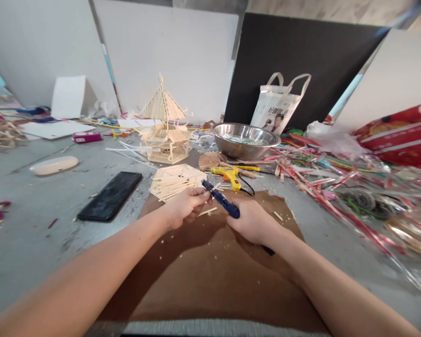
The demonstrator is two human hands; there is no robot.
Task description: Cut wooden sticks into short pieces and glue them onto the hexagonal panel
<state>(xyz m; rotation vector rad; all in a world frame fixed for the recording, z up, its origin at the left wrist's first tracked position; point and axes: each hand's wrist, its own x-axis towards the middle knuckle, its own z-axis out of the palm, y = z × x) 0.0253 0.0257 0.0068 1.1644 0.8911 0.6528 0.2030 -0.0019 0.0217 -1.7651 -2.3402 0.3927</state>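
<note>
My right hand [250, 220] is wrapped round a dark blue pair of cutters [222, 200]; a black handle end pokes out below the palm. The tool's head reaches up and left to the fingertips of my left hand [187, 206]. Those fingers are pinched on a thin wooden stick [216, 186], mostly hidden, with a short pale end showing beside the tool's head. Just behind my left hand lies a flat panel of wooden sticks [177, 180]. Beneath both hands is a brown sheet [196, 281] scattered with stick offcuts [206, 211].
A stick-built pagoda [164, 121] stands behind the panel. A yellow glue gun [228, 177] and a steel bowl [245, 140] sit beyond my right hand. At left lie a black phone [110, 196] and a white case [54, 165]; wrapped sticks [312, 187] clutter the right.
</note>
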